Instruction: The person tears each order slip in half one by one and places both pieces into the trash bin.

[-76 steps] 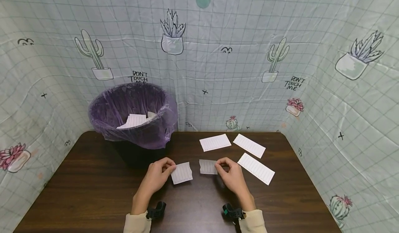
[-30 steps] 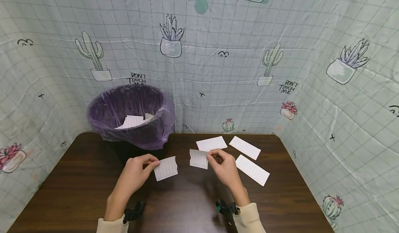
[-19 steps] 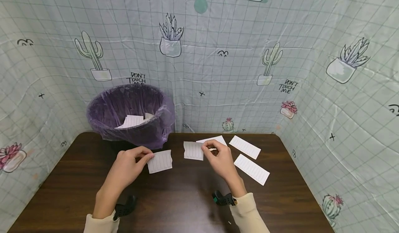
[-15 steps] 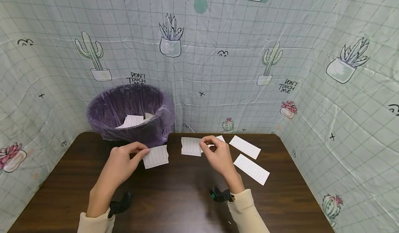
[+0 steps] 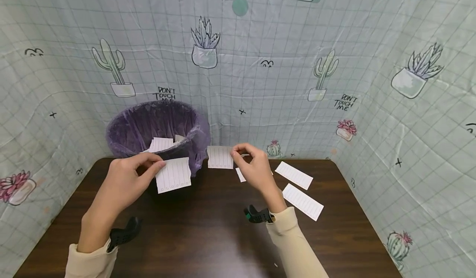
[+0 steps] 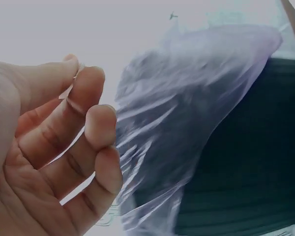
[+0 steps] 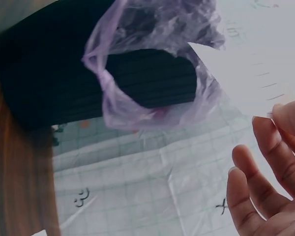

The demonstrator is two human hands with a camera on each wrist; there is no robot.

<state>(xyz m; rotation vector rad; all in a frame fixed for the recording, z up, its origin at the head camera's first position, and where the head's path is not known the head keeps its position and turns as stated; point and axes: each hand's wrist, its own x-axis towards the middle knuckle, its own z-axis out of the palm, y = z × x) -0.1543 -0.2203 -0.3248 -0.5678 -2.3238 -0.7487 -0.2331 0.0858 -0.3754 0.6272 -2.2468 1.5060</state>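
the left hand (image 5: 130,179) pinches the left paper piece (image 5: 173,175) between thumb and forefinger, its other fingers loosely bent; the piece extends rightward from the fingertips, almost square, no long axis clear, and in the head view overlaps the near side of the lined bin (image 5: 201,135); the right hand (image 5: 254,166) pinches the right paper piece (image 5: 220,157) by its right edge; that piece points leftward, its slightly longer axis running across, just right of the purple liner; the bin's mouth lies beyond the left fingers, and left of the right ones; the left hand seems nearer; two whole slips (image 5: 303,201) lie on the table (image 5: 208,232), right of both hands
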